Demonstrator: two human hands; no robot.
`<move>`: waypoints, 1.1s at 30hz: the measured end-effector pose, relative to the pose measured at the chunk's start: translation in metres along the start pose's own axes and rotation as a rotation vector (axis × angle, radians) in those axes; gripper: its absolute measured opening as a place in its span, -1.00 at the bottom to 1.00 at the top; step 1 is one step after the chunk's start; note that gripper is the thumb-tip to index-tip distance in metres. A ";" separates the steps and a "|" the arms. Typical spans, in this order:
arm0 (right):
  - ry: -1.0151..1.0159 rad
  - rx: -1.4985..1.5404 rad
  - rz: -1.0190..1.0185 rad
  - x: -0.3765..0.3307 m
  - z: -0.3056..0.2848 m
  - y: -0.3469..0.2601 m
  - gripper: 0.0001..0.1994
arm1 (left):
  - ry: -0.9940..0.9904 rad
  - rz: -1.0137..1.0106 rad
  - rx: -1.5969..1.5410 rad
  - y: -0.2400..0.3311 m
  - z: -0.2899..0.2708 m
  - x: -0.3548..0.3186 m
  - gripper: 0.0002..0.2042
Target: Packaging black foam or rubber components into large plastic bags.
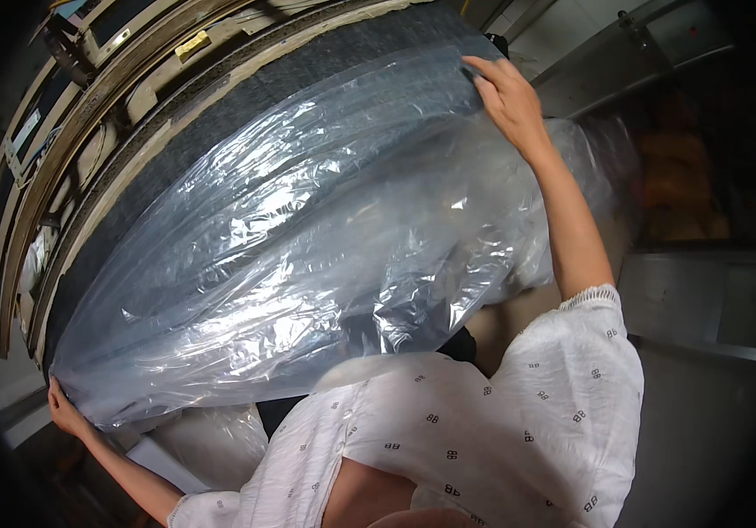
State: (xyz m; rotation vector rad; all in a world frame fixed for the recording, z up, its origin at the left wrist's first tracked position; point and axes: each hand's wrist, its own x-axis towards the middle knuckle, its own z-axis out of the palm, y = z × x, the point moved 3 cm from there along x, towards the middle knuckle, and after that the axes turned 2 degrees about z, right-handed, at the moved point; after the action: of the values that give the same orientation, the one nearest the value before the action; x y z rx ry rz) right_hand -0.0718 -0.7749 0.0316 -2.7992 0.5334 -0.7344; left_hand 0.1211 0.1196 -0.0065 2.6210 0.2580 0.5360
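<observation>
Nearest, the shirt [474,431]; beyond, film [281,255] over the dark table [369,40]. The left hand [65,411] grips its near-left end, the right hand [510,101] apparently pinches its far-right edge. Judged progress: spread wide; folds remain unflattened.

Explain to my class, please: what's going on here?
A person in a white patterned top has a large clear plastic sheet spread wide between both arms. The left hand grips its gathered left end; the right hand is at its far right end, though how firmly it pinches is hard to tell. The wrinkled sheet lies partly over a dark surface.
</observation>
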 end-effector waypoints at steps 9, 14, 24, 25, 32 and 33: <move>-0.141 -0.185 -0.075 0.022 0.028 0.005 -0.61 | -0.010 -0.007 -0.054 0.007 0.000 -0.006 -0.63; -0.066 -0.208 -0.175 0.035 0.041 0.011 -0.61 | 0.024 -0.004 -0.058 -0.019 -0.006 -0.002 -0.65; 0.153 0.241 0.006 0.087 0.064 0.054 -0.72 | -0.337 -0.241 -0.456 -0.091 -0.111 -0.035 -0.65; 0.060 0.225 -0.002 0.092 0.066 0.059 -0.72 | -0.423 -0.231 -0.367 -0.093 -0.122 -0.038 -0.65; -0.170 0.652 -0.013 0.123 0.052 0.040 -0.89 | -0.211 -0.329 -0.556 -0.114 -0.147 -0.058 -0.77; -0.009 0.684 -0.068 0.130 0.032 0.039 -0.89 | -0.104 -0.339 -0.725 -0.087 -0.125 -0.050 -0.71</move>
State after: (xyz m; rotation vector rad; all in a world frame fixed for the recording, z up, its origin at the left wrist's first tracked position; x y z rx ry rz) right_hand 0.0389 -0.8585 0.0500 -2.1842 0.1382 -0.7407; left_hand 0.0166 0.2322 0.0396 1.8449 0.3804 0.2958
